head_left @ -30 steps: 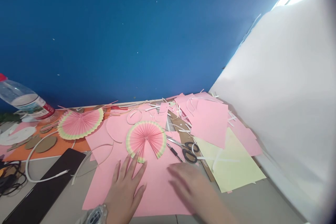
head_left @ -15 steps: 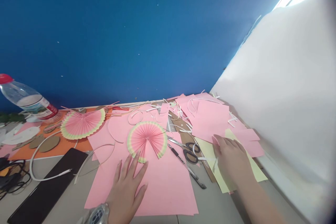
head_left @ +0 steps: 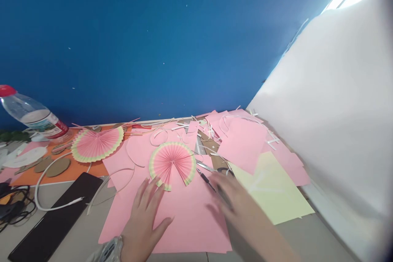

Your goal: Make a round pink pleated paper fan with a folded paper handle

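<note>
A pleated pink paper fan (head_left: 162, 157) with a yellow-green rim lies fanned out almost to a full circle, with a wedge-shaped gap at its lower side. Beneath it is a pink paper sheet (head_left: 190, 229). My left hand (head_left: 145, 217) rests palm down on that sheet, fingers spread, fingertips at the fan's lower left edge. Blurred by motion, my right hand (head_left: 236, 200) is over the scissors (head_left: 205, 165) and the black pen (head_left: 205, 179), partly covering both. Whether it grips anything I cannot make out.
Yellow paper (head_left: 276, 188) and loose pink sheets (head_left: 242, 139) lie at right among white paper strips. A second pleated fan (head_left: 96, 145) sits on orange paper (head_left: 101, 168) at left. A black phone (head_left: 55, 217), white cable (head_left: 38, 192) and plastic bottle (head_left: 37, 116) are further left.
My right hand has moved left from the pink and yellow papers to over the scissors and pen. The pink sheet there has shifted, baring more yellow paper. My left hand stays near the fan.
</note>
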A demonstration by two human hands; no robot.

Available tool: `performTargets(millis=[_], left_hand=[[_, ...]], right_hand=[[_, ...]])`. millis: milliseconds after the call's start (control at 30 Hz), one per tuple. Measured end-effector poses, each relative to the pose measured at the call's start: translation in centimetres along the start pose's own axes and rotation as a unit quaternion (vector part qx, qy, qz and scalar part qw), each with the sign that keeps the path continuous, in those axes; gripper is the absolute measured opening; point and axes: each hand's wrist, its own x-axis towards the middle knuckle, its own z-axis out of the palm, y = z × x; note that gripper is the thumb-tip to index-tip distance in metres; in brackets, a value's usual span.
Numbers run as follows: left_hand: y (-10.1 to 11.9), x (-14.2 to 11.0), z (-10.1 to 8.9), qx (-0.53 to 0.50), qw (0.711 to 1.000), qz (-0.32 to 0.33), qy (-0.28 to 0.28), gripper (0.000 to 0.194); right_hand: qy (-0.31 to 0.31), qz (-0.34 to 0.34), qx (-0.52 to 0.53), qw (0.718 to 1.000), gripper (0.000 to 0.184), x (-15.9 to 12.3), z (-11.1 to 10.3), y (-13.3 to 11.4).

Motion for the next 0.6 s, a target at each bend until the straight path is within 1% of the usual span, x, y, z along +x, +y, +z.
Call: performTargets(millis=[33,67,100,133,167,200,233,267,300,367,400,433,600], left_hand=[[0.0,0.0,0.0,-0.005,1.000,-0.002,0.002,0.064],[0.0,-0.1,-0.1,-0.009,1.000,-0.004,0.003,0.064],[0.0,-0.1,-0.1,-0.013,1.000,-0.006,0.004,0.064],[0.0,-0.1,-0.1,-0.016,1.000,-0.008,0.005,0.065],[0.0,-0.1,-0.1,-0.019,1.000,-0.009,0.006,0.065],[0.0,-0.1,-0.1,-0.023,1.000,-0.009,0.007,0.064],[0.0,0.0,-0.1,-0.026,1.000,-0.010,0.006,0.064],[0.0,0.0,0.0,-0.029,1.000,-0.011,0.003,0.063],[0.0,0.0,0.0,-0.031,0.999,-0.012,0.000,0.063],[0.0,0.0,0.0,-0.033,0.999,-0.011,-0.007,0.061],[0.0,0.0,0.0,-0.032,0.999,-0.009,-0.010,0.060],[0.0,-0.1,0.0,-0.031,0.999,-0.007,-0.013,0.059],[0.1,-0.2,-0.2,-0.015,0.999,-0.007,-0.039,0.055]], right_hand=[[-0.068,0.034,0.128,0.989,0.052,-0.5,0.9,-1.5],[-0.129,0.085,0.264,0.952,0.061,-0.9,1.9,-2.8],[-0.130,0.143,0.397,0.897,0.064,-1.3,2.7,-3.9],[-0.116,0.184,0.506,0.835,0.064,-1.6,3.5,-4.7],[-0.097,0.214,0.590,0.773,0.065,-1.8,4.2,-5.2],[-0.077,0.232,0.648,0.721,0.066,-1.9,4.7,-5.5],[-0.060,0.245,0.688,0.680,0.065,-2.0,5.1,-5.7],[-0.050,0.255,0.714,0.651,0.063,-2.0,5.3,-5.7],[-0.046,0.261,0.731,0.629,0.061,-1.9,5.4,-5.6],[-0.053,0.265,0.751,0.602,0.059,-1.8,5.5,-5.4],[-0.057,0.264,0.756,0.596,0.059,-1.7,5.4,-5.3],[-0.056,0.263,0.757,0.596,0.058,-1.6,5.4,-5.3],[-0.038,0.265,0.729,0.630,0.049,-0.9,5.6,-5.3]])
